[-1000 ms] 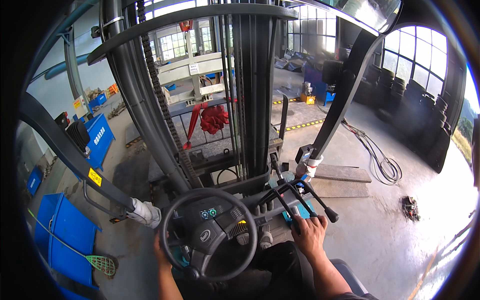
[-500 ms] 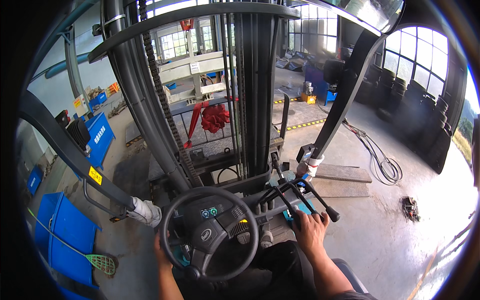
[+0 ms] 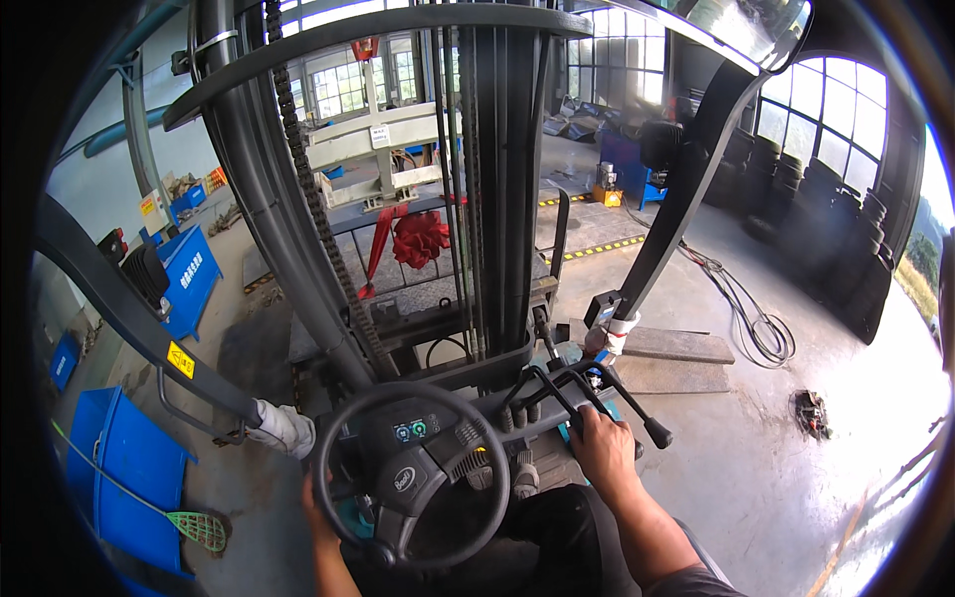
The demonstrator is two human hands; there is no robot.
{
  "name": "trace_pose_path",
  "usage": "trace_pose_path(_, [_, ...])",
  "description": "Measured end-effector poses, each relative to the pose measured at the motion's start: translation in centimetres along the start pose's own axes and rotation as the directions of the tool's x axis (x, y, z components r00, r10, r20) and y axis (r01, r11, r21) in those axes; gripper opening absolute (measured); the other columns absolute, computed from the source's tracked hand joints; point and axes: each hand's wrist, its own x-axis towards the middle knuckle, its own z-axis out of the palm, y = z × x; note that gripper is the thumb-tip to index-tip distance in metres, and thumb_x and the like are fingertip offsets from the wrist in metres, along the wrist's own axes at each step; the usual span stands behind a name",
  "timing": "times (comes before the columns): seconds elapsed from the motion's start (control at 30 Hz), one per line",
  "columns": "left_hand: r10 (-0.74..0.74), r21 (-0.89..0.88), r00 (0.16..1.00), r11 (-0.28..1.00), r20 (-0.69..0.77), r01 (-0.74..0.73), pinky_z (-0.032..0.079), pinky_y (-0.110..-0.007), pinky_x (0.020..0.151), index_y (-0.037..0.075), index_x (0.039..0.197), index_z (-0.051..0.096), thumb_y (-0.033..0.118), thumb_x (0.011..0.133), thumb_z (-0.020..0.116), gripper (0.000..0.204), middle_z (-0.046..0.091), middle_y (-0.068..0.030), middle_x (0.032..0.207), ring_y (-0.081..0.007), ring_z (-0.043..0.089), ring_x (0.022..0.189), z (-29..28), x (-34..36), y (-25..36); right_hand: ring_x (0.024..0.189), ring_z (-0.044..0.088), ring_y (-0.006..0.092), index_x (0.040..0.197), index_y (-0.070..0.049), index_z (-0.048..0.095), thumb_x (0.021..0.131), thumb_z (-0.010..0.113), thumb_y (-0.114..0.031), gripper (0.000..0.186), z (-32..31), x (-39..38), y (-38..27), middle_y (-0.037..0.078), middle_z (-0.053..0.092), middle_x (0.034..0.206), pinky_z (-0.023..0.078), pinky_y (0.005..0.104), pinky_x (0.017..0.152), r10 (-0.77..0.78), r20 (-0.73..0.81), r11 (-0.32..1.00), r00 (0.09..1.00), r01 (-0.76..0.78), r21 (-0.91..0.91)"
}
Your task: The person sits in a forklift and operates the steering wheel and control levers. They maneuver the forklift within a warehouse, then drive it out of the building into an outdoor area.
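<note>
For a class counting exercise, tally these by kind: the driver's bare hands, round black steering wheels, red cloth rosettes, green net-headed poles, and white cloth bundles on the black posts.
Bare hands: 2, left hand and right hand
Round black steering wheel: 1
Red cloth rosette: 1
Green net-headed pole: 1
White cloth bundles: 2, left bundle and right bundle
Total: 7

From head height, through one fisheye view, we look forward and down, the steering wheel [image 3: 404,482] close at lower centre; toward the glaring right edge, distances seem uncertain.
</note>
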Motion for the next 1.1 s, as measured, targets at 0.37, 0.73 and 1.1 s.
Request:
trace_pose_path(0.37, [0.064,-0.019,0.998,0.998,0.026,-0.063,0.053,-0.036,0.112,-0.005,0.133,0.065,0.009,0.107,0.062,0.030,0.068,-0.0145,0.131,-0.0230,0.066,0.124,-0.6,0.3,-0.9,0.084,0.074,0.0392,0.120,-0.006,0.066,0.092,0.077,-0.027,0.036,-0.1,0.6,-0.2,0.017,0.075,0.091,0.056,0.0507,0.081,0.049,0.053,0.999,0.997,-0.050,0.017])
trace_pose_path(0.73, [0.151,0.068,0.986,0.986,0.064,-0.155,0.053,-0.041,0.111,-0.006,0.138,0.062,0.017,0.109,0.060,0.037,0.068,-0.0164,0.130,-0.0253,0.068,0.121,-0.7,0.0,-0.6,0.085,0.073,0.0395,0.123,-0.005,0.066,0.091,0.078,-0.027,0.040,-0.3,0.4,-0.3,0.018,0.075,0.093,0.057,0.0507,0.081,0.044,0.056,0.997,0.997,-0.048,0.058])
trace_pose_path(1.1, [-0.010,0.175,1.000,0.984,-0.024,0.014,0.047,-0.035,0.107,0.003,0.140,0.066,0.024,0.109,0.056,0.038,0.072,-0.0079,0.129,-0.0190,0.068,0.118,0.8,-1.0,1.8,0.083,0.073,0.0393,0.122,-0.005,0.065,0.092,0.077,-0.027,0.039,-0.4,0.5,-0.3,0.018,0.074,0.090,0.056,0.0499,0.081,0.016,0.035,0.997,0.999,-0.018,0.080])
